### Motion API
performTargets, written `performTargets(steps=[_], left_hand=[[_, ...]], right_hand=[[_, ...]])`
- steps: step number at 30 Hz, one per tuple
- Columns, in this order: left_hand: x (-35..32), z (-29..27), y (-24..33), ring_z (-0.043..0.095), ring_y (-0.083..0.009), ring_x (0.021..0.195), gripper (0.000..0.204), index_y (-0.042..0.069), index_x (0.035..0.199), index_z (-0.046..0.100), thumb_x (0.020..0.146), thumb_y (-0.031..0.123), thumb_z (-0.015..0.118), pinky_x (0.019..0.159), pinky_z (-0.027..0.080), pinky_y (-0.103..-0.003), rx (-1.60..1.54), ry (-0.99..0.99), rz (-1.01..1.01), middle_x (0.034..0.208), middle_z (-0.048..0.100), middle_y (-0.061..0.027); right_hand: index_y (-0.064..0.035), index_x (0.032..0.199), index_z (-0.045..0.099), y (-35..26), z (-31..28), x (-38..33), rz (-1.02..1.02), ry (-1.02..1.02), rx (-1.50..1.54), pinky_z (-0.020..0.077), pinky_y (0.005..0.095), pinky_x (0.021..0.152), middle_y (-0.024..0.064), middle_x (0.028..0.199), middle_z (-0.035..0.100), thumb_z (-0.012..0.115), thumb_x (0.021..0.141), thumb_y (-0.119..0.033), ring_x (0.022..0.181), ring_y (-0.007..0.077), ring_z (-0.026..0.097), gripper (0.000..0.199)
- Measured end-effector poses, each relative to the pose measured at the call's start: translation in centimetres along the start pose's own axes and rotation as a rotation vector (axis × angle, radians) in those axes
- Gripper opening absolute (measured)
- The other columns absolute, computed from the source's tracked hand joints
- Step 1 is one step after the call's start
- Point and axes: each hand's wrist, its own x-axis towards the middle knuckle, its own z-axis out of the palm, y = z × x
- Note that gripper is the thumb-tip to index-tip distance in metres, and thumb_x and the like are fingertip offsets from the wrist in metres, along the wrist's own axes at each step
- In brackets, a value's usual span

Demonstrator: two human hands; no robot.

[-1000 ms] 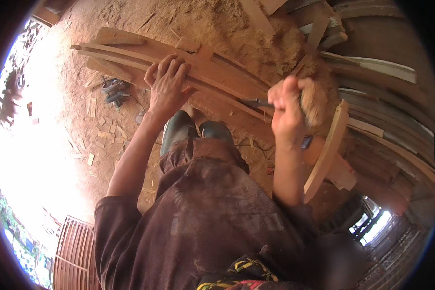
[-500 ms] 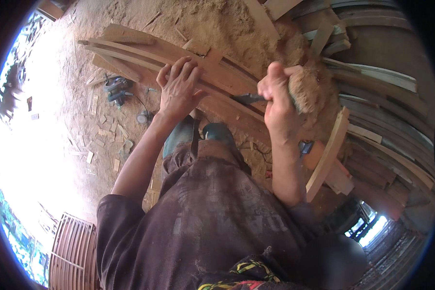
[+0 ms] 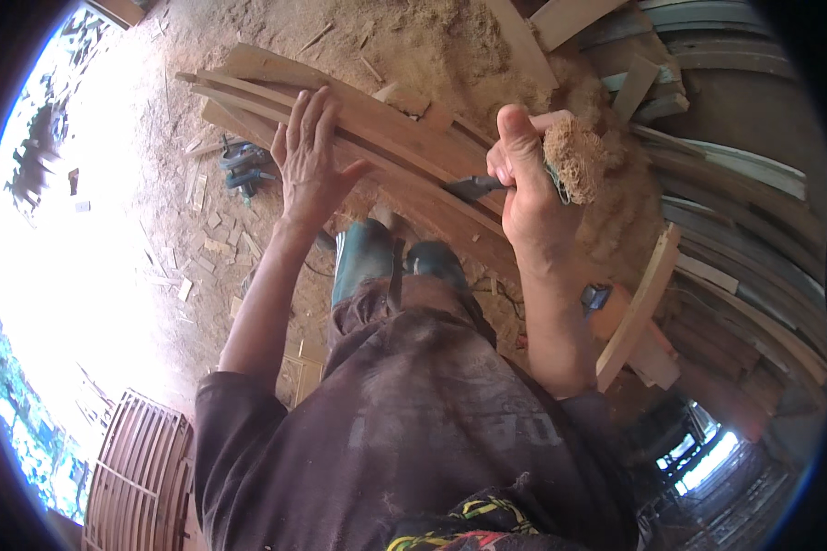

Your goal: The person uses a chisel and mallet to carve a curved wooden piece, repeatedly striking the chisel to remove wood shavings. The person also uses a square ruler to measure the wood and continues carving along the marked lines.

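both hands on the work. left hand [image 3: 311,156] lies flat, fingers spread, pressing on the curved slats [image 3: 377,138] stacked far of the knees, across the sawdust floor [image 3: 202,110]. right hand [image 3: 528,188] is clenched round a tool [image 3: 476,187] with a dark metal tip, plus a wad of fibre [image 3: 574,156] bunched against the palm. since a second ago the left hand has slid left along the stack and opened flatter; the right has lifted and turned, so the tip now points left at the slat edge, just touching or nearly so. reads as repositioning for the next cut. more slats [image 3: 643,294] lean at right, a slatted frame [image 3: 142,468] near left.
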Motion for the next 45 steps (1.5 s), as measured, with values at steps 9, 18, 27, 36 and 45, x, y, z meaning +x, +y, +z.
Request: performTargets(steps=[9,18,27,36,45], left_hand=[[-0.2,0.0,0.4,0.027,-0.027,0.164,0.106,0.017,0.159,0.046,0.068,0.034,0.097,0.129,0.021,-0.054,-0.029,0.015,-0.006,0.168,0.042,-0.0024],[-0.2,0.4,0.0,0.031,-0.0316,0.162,0.114,0.016,0.159,0.047,0.06,0.028,0.102,0.128,0.024,-0.053,-0.045,0.029,-0.007,0.167,0.045,-0.0058],[0.8,-2.8,-3.7,0.02,-0.0398,0.165,0.121,0.006,0.169,0.03,0.073,0.039,0.096,0.129,0.033,-0.054,0.024,0.109,-0.131,0.177,0.028,-0.0157],[0.0,-1.0,-4.9,0.022,-0.0418,0.165,0.11,0.005,0.168,0.032,0.081,0.037,0.09,0.131,0.034,-0.05,-0.093,0.209,-0.075,0.177,0.027,-0.0166],[0.2,-1.4,-4.7,0.018,-0.0395,0.166,0.117,0.009,0.171,0.028,0.076,0.024,0.094,0.13,0.036,-0.048,-0.117,0.162,-0.122,0.179,0.024,-0.0145]], right_hand=[[-0.0043,0.111,0.051,0.7,3.6,-4.8,-0.612,-0.116,-0.122,0.0621,0.0378,0.071,0.006,0.08,0.061,0.071,0.106,-0.012,0.072,0.0193,0.065,0.022],[-0.0086,0.095,0.062,-0.4,2.1,0.4,-0.097,-0.085,-0.05,0.0469,0.0322,0.06,0.002,0.077,0.062,0.075,0.105,-0.033,0.066,0.0161,0.059,0.03],[-0.0073,0.11,0.056,-0.4,6.7,-1.2,-0.555,-0.184,-0.192,0.0541,0.0337,0.07,0.0059,0.085,0.064,0.077,0.103,-0.017,0.073,0.0179,0.064,0.025],[-0.0067,0.093,0.066,-1.1,5.9,2.8,-0.206,-0.189,-0.148,0.0491,0.0322,0.066,0.0029,0.083,0.063,0.077,0.104,-0.037,0.072,0.0149,0.061,0.034],[-0.0077,0.096,0.067,-1.1,10.7,1.8,-0.584,-0.104,-0.264,0.052,0.0273,0.062,0.0015,0.084,0.069,0.079,0.101,-0.038,0.074,0.0137,0.068,0.033]])
